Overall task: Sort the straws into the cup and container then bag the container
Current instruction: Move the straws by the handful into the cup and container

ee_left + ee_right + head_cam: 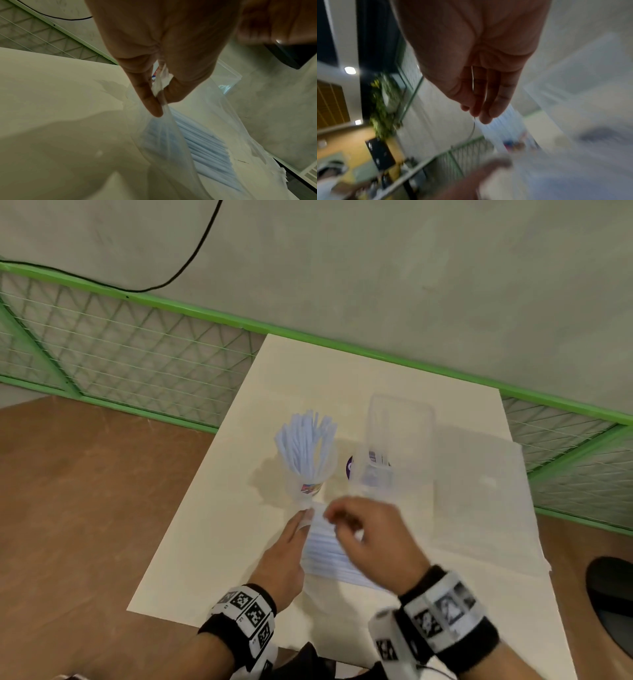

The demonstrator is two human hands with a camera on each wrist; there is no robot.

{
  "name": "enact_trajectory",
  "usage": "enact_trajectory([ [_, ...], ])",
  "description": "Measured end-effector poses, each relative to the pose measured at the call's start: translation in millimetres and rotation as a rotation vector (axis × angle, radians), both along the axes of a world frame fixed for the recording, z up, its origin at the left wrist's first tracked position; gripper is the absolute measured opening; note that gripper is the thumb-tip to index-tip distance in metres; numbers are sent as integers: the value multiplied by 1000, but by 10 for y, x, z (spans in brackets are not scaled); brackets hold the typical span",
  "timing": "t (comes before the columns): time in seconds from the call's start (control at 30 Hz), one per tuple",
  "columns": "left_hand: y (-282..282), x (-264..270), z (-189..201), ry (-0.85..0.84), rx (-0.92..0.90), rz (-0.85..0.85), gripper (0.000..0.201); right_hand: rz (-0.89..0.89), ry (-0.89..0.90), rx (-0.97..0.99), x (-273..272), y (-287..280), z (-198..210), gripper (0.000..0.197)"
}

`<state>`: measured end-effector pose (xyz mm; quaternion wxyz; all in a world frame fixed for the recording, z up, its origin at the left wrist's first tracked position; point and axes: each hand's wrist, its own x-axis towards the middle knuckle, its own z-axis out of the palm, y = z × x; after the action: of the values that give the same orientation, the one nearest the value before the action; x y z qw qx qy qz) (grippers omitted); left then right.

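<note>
A clear cup (310, 474) full of pale blue straws (305, 440) stands on the white board (212, 525). Right of it is a clear rectangular container (399, 436). In front lies a clear wrapper with more blue straws (323, 553) (202, 142). My left hand (306, 517) pinches the wrapper's top edge between thumb and finger (160, 88). My right hand (342, 518) hovers blurred just above the packet; in the right wrist view its fingers (489, 102) hang loosely together with nothing seen in them. The blurred cup (511, 129) lies beyond them.
A flat clear plastic bag (483, 494) lies on the board to the right of the container. A small purple item (350, 466) shows between cup and container. A green mesh fence (137, 350) runs behind the board. Brown tabletop (85, 508) lies to the left.
</note>
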<state>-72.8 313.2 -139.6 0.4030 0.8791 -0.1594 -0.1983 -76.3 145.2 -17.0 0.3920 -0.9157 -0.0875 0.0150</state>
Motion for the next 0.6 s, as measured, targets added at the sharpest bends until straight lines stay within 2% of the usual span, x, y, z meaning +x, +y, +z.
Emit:
enact_trajectory([
  [0.13, -16, -33, -5, -6, 8, -8, 96, 99, 252, -397, -371, 0, -868, 37],
  [0.27, -9, -69, 11, -4, 21, -11, 96, 95, 347, -657, -513, -80, -1374, 53],
  [0.4, 18, -87, -2, -1, 35, -15, 95, 21, 289, -715, -554, -74, -1586, 53],
  [0.6, 38, -92, 25, 17, 50, -4, 94, -7, 231, -766, -512, -61, -1690, 53],
])
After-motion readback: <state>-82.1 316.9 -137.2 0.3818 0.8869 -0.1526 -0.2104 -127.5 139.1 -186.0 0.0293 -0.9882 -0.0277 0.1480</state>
